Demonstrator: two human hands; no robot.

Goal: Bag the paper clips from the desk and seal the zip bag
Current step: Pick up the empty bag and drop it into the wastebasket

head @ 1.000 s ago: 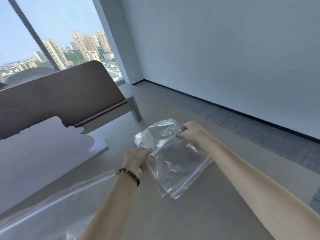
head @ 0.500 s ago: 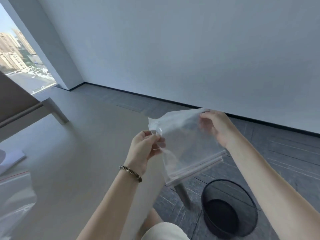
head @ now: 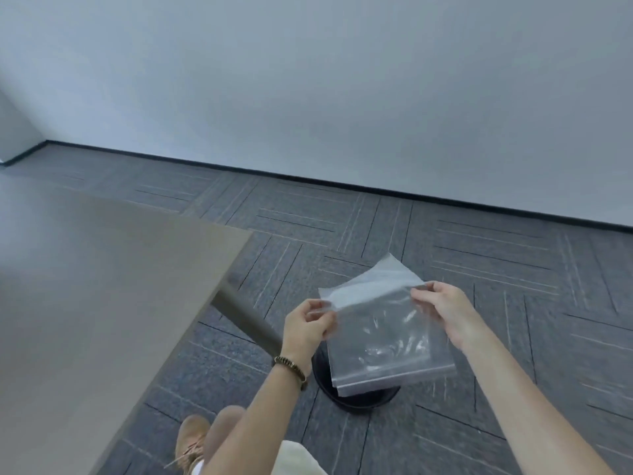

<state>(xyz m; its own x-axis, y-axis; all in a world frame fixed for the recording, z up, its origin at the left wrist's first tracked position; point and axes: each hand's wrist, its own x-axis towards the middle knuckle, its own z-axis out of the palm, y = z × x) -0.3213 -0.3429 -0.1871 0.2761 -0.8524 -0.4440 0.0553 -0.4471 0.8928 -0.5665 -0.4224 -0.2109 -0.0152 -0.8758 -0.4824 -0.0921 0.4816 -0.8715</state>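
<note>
Grey carpet tiles (head: pixel 462 234) are lying beneath a clear zip bag (head: pixel 383 337) being pinched by the left hand (head: pixel 306 325) and right hand (head: pixel 442 308) over a black wastebasket (head: pixel 359 397), beside the desk (head: pixel 102 286). No paper clips are being shown; bagging and sealing apparently remain.

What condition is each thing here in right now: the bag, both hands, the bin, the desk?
zip bag: held up in the air over the bin, zip strip at the bottom; whether it is sealed cannot be told.
left hand: pinching the bag's left edge.
right hand: pinching the bag's right edge.
bin: upright on the carpet, mostly hidden behind the bag.
desk: no paper clips visible on the part shown.
</note>
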